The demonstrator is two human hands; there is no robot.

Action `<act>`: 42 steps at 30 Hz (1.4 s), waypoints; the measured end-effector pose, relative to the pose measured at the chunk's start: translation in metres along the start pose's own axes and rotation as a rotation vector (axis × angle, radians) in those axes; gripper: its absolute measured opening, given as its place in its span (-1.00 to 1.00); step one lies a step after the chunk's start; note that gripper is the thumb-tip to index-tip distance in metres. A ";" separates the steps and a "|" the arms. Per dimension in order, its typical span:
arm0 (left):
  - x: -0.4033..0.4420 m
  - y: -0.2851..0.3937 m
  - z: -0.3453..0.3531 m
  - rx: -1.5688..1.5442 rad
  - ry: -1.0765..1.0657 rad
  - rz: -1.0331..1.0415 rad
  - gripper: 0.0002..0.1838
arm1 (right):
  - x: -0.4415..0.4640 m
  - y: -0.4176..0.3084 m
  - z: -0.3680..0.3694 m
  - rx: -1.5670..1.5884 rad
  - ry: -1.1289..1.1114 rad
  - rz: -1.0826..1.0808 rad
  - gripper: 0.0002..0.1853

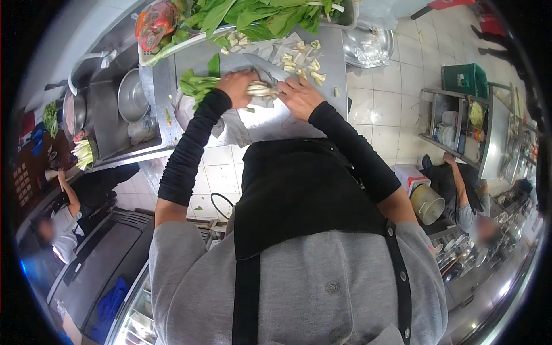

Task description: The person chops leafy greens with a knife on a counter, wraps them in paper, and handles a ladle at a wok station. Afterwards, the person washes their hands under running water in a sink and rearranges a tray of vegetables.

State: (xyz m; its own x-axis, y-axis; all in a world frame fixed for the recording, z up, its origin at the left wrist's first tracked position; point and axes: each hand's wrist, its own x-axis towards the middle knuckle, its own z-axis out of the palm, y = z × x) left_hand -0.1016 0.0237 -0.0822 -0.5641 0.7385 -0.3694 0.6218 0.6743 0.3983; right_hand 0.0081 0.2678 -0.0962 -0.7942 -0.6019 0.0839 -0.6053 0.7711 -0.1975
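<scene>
My left hand [236, 87] is closed around a bunch of leafy greens [197, 84], leaves pointing left and pale stems pointing right, over the metal worktop [270, 122]. Close by the stem ends is my right hand [301, 96], its fingers curled. What they grip, if anything, is hidden. Several cut-off pale stem ends [314, 65] lie scattered beyond my right hand. A grey cloth or sheet of plastic [233, 123] lies crumpled under and beside my left hand.
A tray [352, 20] heaped with large green leaves [253, 16] stands at the worktop's far edge, with a plastic-wrapped red bundle [156, 26]. To the left, a sink holds a metal bowl [133, 95]. Other people [69, 221] work on both sides.
</scene>
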 end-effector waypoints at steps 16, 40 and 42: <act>-0.027 -0.004 -0.044 -0.215 0.073 -0.210 -0.47 | 0.056 -0.013 0.003 0.465 0.312 0.335 -0.82; -0.055 -0.023 -0.075 -0.421 0.415 -0.244 -0.54 | -0.052 -0.024 -0.012 0.060 0.174 0.224 -0.60; -0.058 -0.021 -0.073 -0.357 0.464 -0.278 -0.53 | -0.078 -0.021 -0.019 0.120 0.101 0.361 -0.59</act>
State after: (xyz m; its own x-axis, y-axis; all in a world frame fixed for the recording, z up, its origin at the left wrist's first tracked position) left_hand -0.1217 -0.0325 -0.0075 -0.9038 0.4079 -0.1295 0.2451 0.7415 0.6245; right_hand 0.0822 0.3024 -0.0803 -0.9598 -0.2683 0.0830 -0.2802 0.8960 -0.3445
